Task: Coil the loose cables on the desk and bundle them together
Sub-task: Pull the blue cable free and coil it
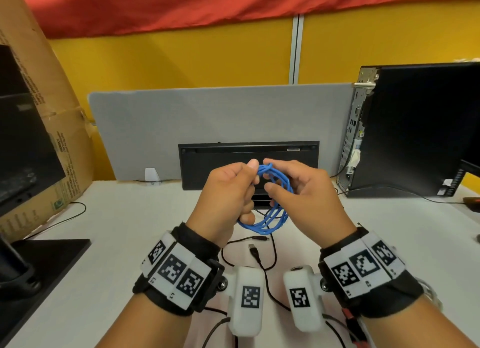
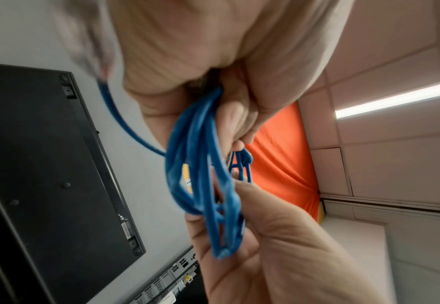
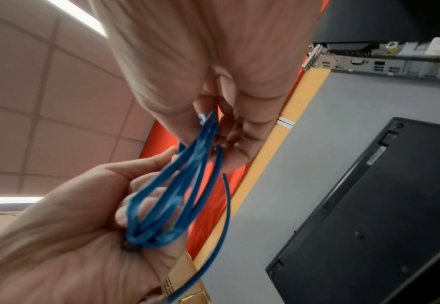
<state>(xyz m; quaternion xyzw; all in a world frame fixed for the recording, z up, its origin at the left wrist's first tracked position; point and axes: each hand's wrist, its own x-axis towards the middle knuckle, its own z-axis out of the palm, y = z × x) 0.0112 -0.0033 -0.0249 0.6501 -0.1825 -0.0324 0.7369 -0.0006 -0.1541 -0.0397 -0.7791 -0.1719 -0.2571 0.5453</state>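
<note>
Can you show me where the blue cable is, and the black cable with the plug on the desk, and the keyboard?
blue cable [image 1: 262, 224]: head view, bottom of its loops.
black cable [image 1: 255, 253]: head view, near its plug.
keyboard [image 1: 223, 166]: head view, its black underside.

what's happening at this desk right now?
A person is coiling a blue cable in the air above the desk. The left hand has its grip on the loops; the right hand pinches the top of the coil. A black USB cable lies loose on the desk below, not yet coiled. An upturned keyboard leans against the grey divider.
</note>
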